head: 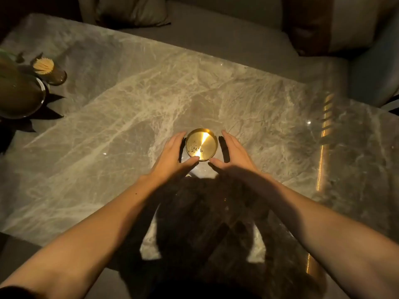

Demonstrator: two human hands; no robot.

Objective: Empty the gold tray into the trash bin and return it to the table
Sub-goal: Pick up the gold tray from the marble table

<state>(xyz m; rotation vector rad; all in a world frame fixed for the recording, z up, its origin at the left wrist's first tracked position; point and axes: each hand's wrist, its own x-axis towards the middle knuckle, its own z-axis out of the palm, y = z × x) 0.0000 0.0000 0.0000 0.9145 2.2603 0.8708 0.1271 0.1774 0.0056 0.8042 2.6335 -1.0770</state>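
Note:
A small round gold tray (201,144) sits flat on the marble table (129,117), near its middle. Dark crumbs lie scattered on the tray's left and lower inside. My left hand (172,155) curves around the tray's left side, fingers spread, thumb tip near the front rim. My right hand (232,152) mirrors it on the right side, a small gap away from the rim. Neither hand visibly grips the tray. No trash bin is in view.
At the far left stand a glass holder full of toothpicks (46,69) and a large dark vase with leaves (19,93). A sofa with a cushion (131,9) runs along the table's far side. The table's front edge is close to my body.

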